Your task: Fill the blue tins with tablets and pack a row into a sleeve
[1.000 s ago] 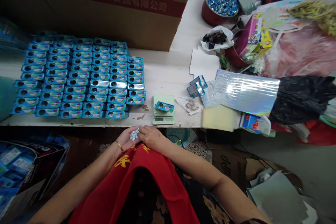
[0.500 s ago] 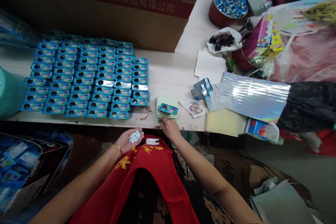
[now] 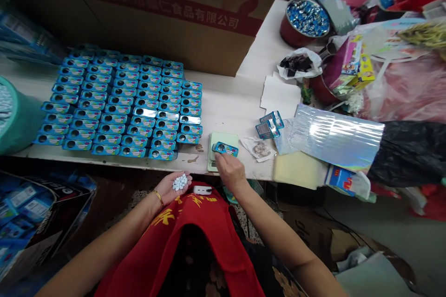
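White pellets (image 3: 180,181) lie on left hand (image 3: 168,190); right hand (image 3: 231,171) at tin (image 3: 228,149) on scale (image 3: 228,137).

A red, yellow-lettered apron (image 3: 163,241) covers a dark floral top (image 3: 190,267).

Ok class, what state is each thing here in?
Left hand: open, palm up
White pellets: loose in left palm
Green scale: loaded
Blue box: lying on scale
Right hand: fingers at box, grip unclear
Red pot: open, filled
Teal bucket: uncovered
Grouped boxes: in rows

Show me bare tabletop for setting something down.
Widest: table between the blue containers and white card, carton behind, scale in front. Narrower strip: between carton and rear red pot. Crowded: left with containers, right with foil sheet and black bag.
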Available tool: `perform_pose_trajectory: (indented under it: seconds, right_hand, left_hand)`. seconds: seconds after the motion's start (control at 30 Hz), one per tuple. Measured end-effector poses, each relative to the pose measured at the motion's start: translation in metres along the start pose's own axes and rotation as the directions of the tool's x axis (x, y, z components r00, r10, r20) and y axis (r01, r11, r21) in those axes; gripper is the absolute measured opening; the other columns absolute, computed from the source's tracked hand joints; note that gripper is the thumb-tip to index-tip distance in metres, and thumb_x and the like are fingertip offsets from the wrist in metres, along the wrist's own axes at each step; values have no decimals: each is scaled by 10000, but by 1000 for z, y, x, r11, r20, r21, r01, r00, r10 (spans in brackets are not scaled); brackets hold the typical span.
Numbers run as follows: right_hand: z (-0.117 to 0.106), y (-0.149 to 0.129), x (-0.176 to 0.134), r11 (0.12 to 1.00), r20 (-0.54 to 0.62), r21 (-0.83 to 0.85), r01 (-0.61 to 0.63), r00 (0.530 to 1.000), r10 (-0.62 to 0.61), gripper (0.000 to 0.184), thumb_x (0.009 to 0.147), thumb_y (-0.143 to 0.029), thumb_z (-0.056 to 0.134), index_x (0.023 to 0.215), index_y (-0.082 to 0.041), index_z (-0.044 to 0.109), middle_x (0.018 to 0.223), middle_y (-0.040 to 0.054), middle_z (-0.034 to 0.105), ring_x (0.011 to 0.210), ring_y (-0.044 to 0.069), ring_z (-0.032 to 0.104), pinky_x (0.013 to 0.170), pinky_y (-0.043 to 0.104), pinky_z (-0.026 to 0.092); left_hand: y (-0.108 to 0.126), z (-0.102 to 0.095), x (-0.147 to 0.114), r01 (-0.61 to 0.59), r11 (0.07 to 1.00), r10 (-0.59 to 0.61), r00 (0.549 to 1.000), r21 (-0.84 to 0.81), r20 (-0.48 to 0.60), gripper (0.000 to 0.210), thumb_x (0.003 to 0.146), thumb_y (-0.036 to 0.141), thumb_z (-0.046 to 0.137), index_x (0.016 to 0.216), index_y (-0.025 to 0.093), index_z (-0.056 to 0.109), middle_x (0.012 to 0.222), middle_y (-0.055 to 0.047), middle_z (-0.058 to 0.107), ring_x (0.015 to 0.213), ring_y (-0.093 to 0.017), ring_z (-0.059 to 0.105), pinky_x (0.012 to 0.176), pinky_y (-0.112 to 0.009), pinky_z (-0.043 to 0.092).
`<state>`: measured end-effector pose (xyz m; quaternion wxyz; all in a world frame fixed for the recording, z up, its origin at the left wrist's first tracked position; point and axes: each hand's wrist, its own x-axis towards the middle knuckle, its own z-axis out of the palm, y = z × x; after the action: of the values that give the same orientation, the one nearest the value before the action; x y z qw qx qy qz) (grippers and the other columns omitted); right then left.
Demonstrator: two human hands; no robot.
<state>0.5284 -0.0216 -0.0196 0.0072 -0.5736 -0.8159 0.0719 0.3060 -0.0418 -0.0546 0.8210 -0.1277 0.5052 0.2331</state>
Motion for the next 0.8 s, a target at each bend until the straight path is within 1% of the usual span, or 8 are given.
perform_pose_trajectory:
  seconds: [0.13,0.2,0.27,0.43,0.53,0.63,0.73,0.8]
  right_hand:
    - [-17,25,6,998,-114,25,-57,992,60,336,852,-326,425,1161,-207,477,1030,89,533,914,189,455,783,299,338]
    - [-20,32,8,995,-78,43,-87,993,90,441,811,-358,487,1217,-200,422,1131,104,489,987,220,424,819,332,334]
    - [-19,31,9,995,-1,57,-80,997,80,451,801,-327,497,1216,-170,413,1099,110,512,958,223,439,802,334,352]
    - [-8,-10,27,991,62,69,116,991,-121,435,808,-282,471,1211,-132,413,1024,108,556,890,217,472,761,315,393]
    - [8,-44,52,969,40,59,239,969,-242,465,809,-288,472,1233,-110,397,1047,123,553,909,224,479,752,324,411]
    - [23,-61,65,955,-2,44,294,956,-294,435,814,-244,468,1228,-122,411,1045,124,562,885,220,495,733,340,425]
    - [33,-58,62,930,-122,71,362,928,-352,408,817,-227,468,1215,-147,431,1111,135,538,947,235,484,751,374,425]
    - [37,-45,58,903,-199,141,405,905,-375,381,824,-282,456,1188,-172,467,1164,129,511,1020,252,466,797,405,413]
  left_hand:
    - [1,2,1,-6,1000,7,1000,-19,22,93,740,106,513,803,83,577,689,-100,649,589,-160,622,496,-238,508]
    - [2,-1,-1,-30,999,31,999,-40,21,89,742,107,510,803,87,573,687,-97,645,582,-155,618,490,-234,503]
    - [3,-8,-8,-58,995,60,998,-80,24,88,750,110,502,805,90,568,680,-88,634,561,-142,607,468,-221,489]
    - [9,-42,-35,-106,966,126,990,-237,69,88,789,169,481,785,107,543,655,-52,579,501,-88,539,361,-145,379]
    - [19,-63,-57,-221,915,257,964,-339,63,105,809,192,461,773,119,527,658,-37,548,489,-69,497,333,-127,322]
    - [44,-76,-85,-404,808,444,896,-429,-6,124,827,183,422,768,125,515,658,-29,519,494,-63,477,343,-126,322]
    - [97,-87,-125,-583,684,592,795,-439,-134,161,839,177,379,753,124,504,658,-36,501,511,-69,475,366,-132,347]
    - [146,-100,-158,-771,538,701,634,-342,-327,162,840,166,361,774,117,500,677,-47,506,541,-81,483,377,-135,358]
